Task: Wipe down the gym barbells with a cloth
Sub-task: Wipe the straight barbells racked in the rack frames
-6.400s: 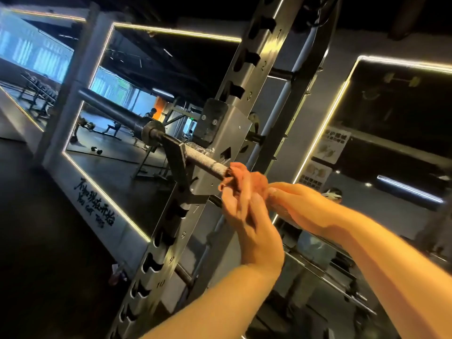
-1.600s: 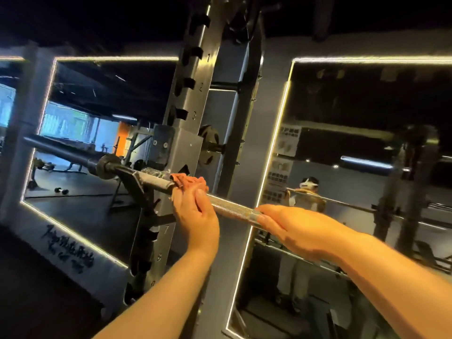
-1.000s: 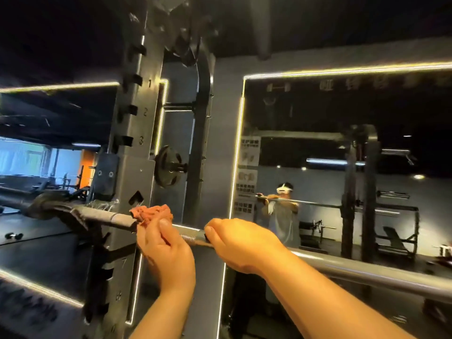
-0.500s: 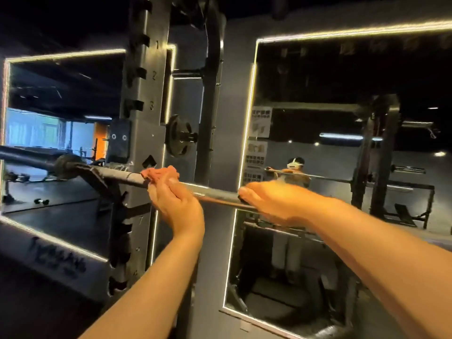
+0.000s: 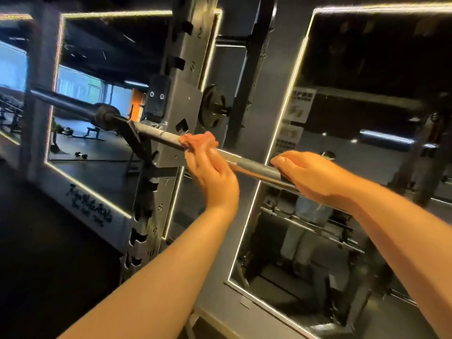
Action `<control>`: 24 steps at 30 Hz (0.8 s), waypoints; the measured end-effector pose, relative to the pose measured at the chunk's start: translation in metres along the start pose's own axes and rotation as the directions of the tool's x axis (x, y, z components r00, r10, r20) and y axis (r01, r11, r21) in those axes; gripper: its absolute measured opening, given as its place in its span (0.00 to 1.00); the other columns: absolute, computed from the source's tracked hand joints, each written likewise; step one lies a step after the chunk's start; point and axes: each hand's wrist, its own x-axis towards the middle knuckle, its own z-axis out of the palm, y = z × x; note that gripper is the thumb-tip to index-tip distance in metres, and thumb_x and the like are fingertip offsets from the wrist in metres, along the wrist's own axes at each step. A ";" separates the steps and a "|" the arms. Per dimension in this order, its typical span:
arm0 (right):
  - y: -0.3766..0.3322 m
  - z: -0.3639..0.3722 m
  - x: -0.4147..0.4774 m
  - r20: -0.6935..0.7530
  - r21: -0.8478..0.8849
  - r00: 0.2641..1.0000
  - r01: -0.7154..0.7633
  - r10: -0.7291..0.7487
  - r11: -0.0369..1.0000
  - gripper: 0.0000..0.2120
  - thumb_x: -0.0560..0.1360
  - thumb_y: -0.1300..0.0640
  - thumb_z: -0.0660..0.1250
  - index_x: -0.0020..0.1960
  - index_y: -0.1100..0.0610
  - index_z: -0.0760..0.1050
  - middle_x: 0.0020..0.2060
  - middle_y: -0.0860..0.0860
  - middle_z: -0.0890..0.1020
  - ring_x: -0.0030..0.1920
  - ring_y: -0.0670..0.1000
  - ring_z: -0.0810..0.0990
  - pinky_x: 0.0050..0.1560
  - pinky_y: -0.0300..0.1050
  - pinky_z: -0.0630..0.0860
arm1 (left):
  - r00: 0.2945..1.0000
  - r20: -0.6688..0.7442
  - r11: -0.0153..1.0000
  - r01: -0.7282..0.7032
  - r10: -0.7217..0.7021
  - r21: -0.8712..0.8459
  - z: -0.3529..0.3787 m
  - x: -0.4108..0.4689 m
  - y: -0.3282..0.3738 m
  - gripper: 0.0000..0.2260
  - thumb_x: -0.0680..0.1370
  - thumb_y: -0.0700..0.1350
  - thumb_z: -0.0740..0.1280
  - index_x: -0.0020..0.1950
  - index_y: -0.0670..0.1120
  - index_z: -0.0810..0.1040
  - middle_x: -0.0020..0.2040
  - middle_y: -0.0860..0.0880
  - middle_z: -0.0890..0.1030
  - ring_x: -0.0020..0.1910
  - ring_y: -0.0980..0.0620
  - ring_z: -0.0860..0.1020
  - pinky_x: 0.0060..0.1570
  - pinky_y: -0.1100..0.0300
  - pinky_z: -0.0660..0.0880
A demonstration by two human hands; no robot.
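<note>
left hand (image 5: 210, 174) clenched a cloth (image 5: 193, 140) around the bar (image 5: 254, 167); right hand (image 5: 310, 176) gripped the bar beside it; rack (image 5: 186, 69) numbered 2, 7, 8.

Both arms out; left hand (image 5: 211, 171) & right hand (image 5: 309, 176) fists closed.

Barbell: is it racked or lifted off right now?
Racked. The barbell lies across the rack's hook; the left hand presses the cloth on it, the right hand steadies it.
</note>
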 end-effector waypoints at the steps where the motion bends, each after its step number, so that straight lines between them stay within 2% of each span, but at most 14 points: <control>1: 0.001 0.001 0.002 0.005 -0.002 1.000 0.000 0.000 1.000 0.18 0.87 0.45 0.51 0.63 0.51 0.76 0.54 0.50 0.80 0.53 0.49 0.77 0.51 0.43 0.71 | 0.995 -0.081 0.999 0.050 -0.050 -0.010 0.002 0.008 0.000 0.13 0.86 0.39 0.57 0.67 0.45 0.77 0.73 0.43 0.66 0.63 0.63 0.75 0.66 0.67 0.72; 2: 0.001 0.001 0.003 0.007 0.000 1.000 -0.001 0.001 1.000 0.18 0.87 0.46 0.51 0.61 0.52 0.76 0.52 0.50 0.80 0.52 0.49 0.77 0.50 0.42 0.72 | 0.988 -0.132 0.997 0.079 -0.081 -0.015 0.007 0.009 0.001 0.13 0.85 0.39 0.57 0.66 0.47 0.77 0.72 0.44 0.67 0.63 0.62 0.75 0.67 0.64 0.73; 4: 0.001 0.002 0.005 0.012 0.008 1.000 0.000 0.000 1.000 0.17 0.87 0.46 0.51 0.57 0.52 0.76 0.50 0.51 0.80 0.49 0.50 0.76 0.47 0.41 0.71 | 0.989 -0.125 0.996 0.085 -0.084 0.007 0.016 -0.005 0.007 0.13 0.85 0.38 0.58 0.65 0.47 0.78 0.72 0.46 0.67 0.65 0.58 0.74 0.67 0.59 0.74; 6: 0.001 0.002 0.005 -0.023 0.037 1.000 -0.015 0.016 0.999 0.16 0.87 0.46 0.52 0.56 0.52 0.76 0.48 0.50 0.79 0.47 0.49 0.77 0.45 0.42 0.70 | 0.999 -0.015 0.998 0.032 -0.031 0.049 0.024 -0.032 0.014 0.12 0.85 0.40 0.59 0.64 0.45 0.79 0.73 0.48 0.66 0.68 0.54 0.72 0.66 0.57 0.75; 8: 0.002 0.003 0.004 -0.098 0.066 0.994 -0.047 0.054 0.997 0.16 0.87 0.47 0.51 0.56 0.52 0.75 0.47 0.49 0.79 0.47 0.48 0.77 0.43 0.42 0.71 | 0.986 0.158 0.996 -0.064 0.053 0.070 0.029 -0.061 0.019 0.11 0.85 0.41 0.59 0.64 0.45 0.78 0.72 0.47 0.66 0.72 0.48 0.69 0.68 0.50 0.74; 10: 0.002 0.003 -0.002 -0.169 0.043 0.983 -0.068 0.074 0.997 0.15 0.87 0.48 0.50 0.55 0.51 0.74 0.46 0.47 0.79 0.46 0.47 0.77 0.41 0.44 0.69 | 0.928 0.332 0.971 -0.215 0.171 0.101 0.030 -0.084 0.023 0.13 0.85 0.42 0.58 0.66 0.44 0.78 0.73 0.46 0.68 0.77 0.45 0.65 0.73 0.45 0.69; 12: 0.007 -0.001 -0.010 -0.168 -0.019 0.981 -0.097 0.092 0.995 0.14 0.86 0.48 0.49 0.56 0.50 0.72 0.47 0.48 0.78 0.46 0.49 0.76 0.44 0.48 0.69 | 0.875 0.423 0.943 -0.311 0.237 0.115 0.025 -0.080 0.021 0.13 0.85 0.44 0.58 0.65 0.45 0.79 0.72 0.45 0.70 0.78 0.45 0.63 0.75 0.41 0.65; 14: 0.015 -0.007 -0.023 -0.099 -0.112 0.989 -0.119 0.108 0.986 0.14 0.86 0.49 0.49 0.50 0.52 0.70 0.46 0.51 0.77 0.44 0.51 0.75 0.44 0.49 0.69 | 0.908 0.372 0.961 -0.251 0.193 0.116 0.016 -0.058 0.019 0.12 0.86 0.46 0.57 0.61 0.47 0.79 0.70 0.43 0.70 0.76 0.46 0.66 0.73 0.41 0.67; 16: 0.022 -0.015 -0.040 -0.037 -0.214 0.994 -0.110 0.105 0.970 0.16 0.87 0.51 0.49 0.45 0.53 0.68 0.43 0.53 0.76 0.41 0.52 0.74 0.41 0.48 0.68 | 0.986 0.165 0.996 -0.045 0.032 0.079 0.010 -0.033 0.017 0.11 0.86 0.43 0.56 0.60 0.45 0.78 0.68 0.45 0.69 0.68 0.54 0.72 0.68 0.49 0.73; 18: 0.026 -0.021 -0.057 -0.020 -0.239 0.995 -0.097 0.095 0.966 0.16 0.87 0.53 0.48 0.45 0.53 0.68 0.42 0.53 0.75 0.41 0.53 0.73 0.40 0.47 0.69 | 0.995 -0.019 0.995 0.094 -0.093 0.040 0.012 -0.020 0.020 0.12 0.86 0.41 0.56 0.63 0.42 0.78 0.68 0.47 0.68 0.61 0.60 0.75 0.65 0.54 0.75; 19: 0.027 -0.022 -0.063 -0.023 -0.241 0.996 -0.093 0.090 0.966 0.15 0.87 0.54 0.49 0.45 0.53 0.69 0.42 0.53 0.75 0.41 0.52 0.74 0.42 0.47 0.70 | 0.993 -0.059 0.994 0.105 -0.104 0.028 0.017 -0.022 0.023 0.12 0.86 0.41 0.57 0.64 0.42 0.78 0.68 0.47 0.68 0.60 0.60 0.75 0.65 0.56 0.74; 22: 0.027 -0.017 -0.064 -0.068 -0.174 0.993 -0.112 0.101 0.978 0.11 0.86 0.58 0.53 0.51 0.57 0.72 0.45 0.51 0.74 0.45 0.53 0.76 0.49 0.48 0.75 | 0.998 -0.043 0.999 0.048 -0.047 0.011 0.038 -0.055 0.037 0.12 0.86 0.40 0.57 0.64 0.43 0.77 0.68 0.50 0.68 0.62 0.59 0.74 0.62 0.69 0.73; 24: 0.029 -0.013 -0.058 -0.107 -0.130 0.987 -0.129 0.116 0.983 0.08 0.86 0.58 0.56 0.57 0.58 0.73 0.48 0.50 0.73 0.47 0.53 0.76 0.50 0.49 0.76 | 0.997 0.066 0.996 -0.040 0.034 0.081 0.050 -0.091 0.044 0.11 0.86 0.41 0.57 0.63 0.44 0.77 0.69 0.50 0.67 0.64 0.59 0.73 0.60 0.71 0.71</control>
